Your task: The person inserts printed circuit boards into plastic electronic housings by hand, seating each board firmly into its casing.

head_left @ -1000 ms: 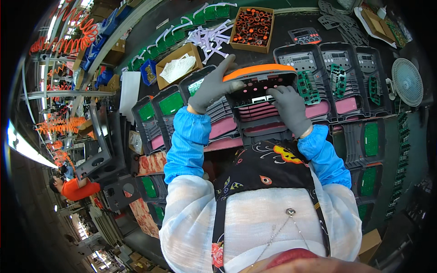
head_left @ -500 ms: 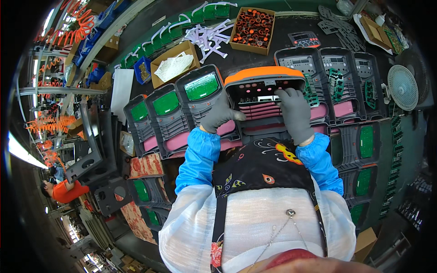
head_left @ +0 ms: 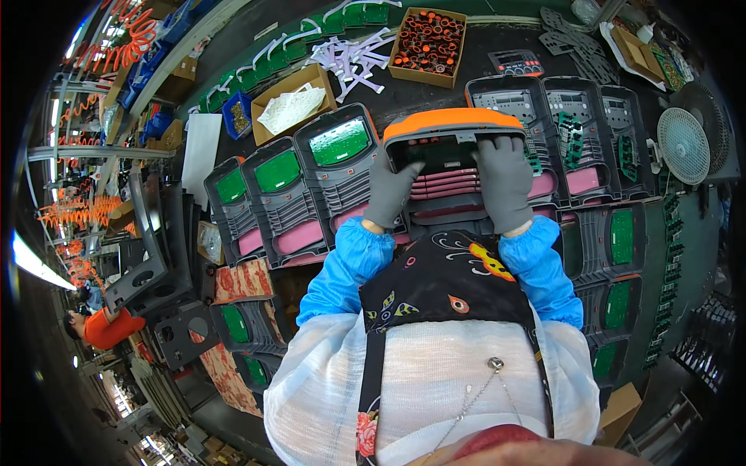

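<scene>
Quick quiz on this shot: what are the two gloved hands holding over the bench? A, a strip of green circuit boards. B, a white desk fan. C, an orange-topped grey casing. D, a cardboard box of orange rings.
C: the left hand and right hand, both in grey gloves, grip the two ends of the orange-topped grey casing; the fan and box of rings sit untouched.

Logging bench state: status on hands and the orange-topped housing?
Left hand and right hand, both gloved, grip the orange-topped housing from either side. Housing sits over pink-padded grey shells on the bench. Nothing between hands and part.
</scene>
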The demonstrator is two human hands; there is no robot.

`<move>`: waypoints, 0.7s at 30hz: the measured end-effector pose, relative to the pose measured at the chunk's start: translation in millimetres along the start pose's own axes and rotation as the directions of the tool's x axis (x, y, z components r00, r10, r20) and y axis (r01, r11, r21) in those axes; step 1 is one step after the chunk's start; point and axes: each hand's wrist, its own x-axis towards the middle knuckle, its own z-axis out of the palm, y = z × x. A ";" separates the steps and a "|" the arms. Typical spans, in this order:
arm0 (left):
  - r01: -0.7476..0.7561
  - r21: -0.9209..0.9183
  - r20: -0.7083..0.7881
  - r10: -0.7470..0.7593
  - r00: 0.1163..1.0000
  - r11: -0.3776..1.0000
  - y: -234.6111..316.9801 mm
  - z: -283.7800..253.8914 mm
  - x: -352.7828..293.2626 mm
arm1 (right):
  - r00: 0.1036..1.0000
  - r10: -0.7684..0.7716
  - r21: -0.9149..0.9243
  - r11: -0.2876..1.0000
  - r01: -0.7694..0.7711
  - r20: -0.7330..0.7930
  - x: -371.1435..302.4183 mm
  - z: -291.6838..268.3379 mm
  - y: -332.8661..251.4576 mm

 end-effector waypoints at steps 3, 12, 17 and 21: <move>-0.035 -0.004 -0.025 0.035 0.999 0.999 -1.1 2.3 6.0 | 0.986 -0.048 -0.071 0.997 0.037 -0.160 0.2 12.5 0.3; -0.028 -0.073 -0.010 0.027 1.000 0.997 -3.8 3.4 18.8 | 0.961 -0.032 0.134 0.988 0.071 -0.275 -11.3 53.4 3.4; 0.005 -0.047 -0.017 -0.006 1.000 0.999 -5.0 -0.2 21.7 | 0.985 -0.066 0.200 0.975 0.097 -0.157 -5.5 61.2 -0.9; 0.054 0.010 0.038 -0.054 0.998 0.998 -5.1 -3.6 25.6 | 0.990 -0.049 0.312 0.946 0.089 -0.134 0.5 59.8 -2.3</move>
